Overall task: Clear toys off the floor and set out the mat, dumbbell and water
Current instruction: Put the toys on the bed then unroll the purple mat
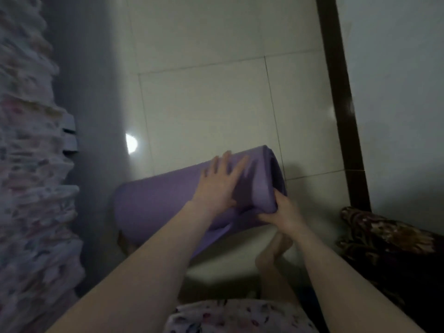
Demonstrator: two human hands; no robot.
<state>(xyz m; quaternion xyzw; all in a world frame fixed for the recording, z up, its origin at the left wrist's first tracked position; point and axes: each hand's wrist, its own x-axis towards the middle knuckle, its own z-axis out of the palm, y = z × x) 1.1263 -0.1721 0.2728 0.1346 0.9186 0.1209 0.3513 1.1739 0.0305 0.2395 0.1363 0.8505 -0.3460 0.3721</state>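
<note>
Head view: our left hand [219, 186] lies flat, fingers spread, on the rolled purple foam mat [168, 200] over the pale tiled floor [204, 104], while our right hand [280, 213] pinches its loose end, fingers curled.

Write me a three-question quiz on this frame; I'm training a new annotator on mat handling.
1. True or false: the purple mat is fully unrolled.
2. Which hand grips the roll's end: A left, B right?
3. What surface lies under the mat?

Key: 1 false, it is rolled. 2 B: the right hand grips the end, while the left hand lies flat on top. 3 The tiled floor.
</note>
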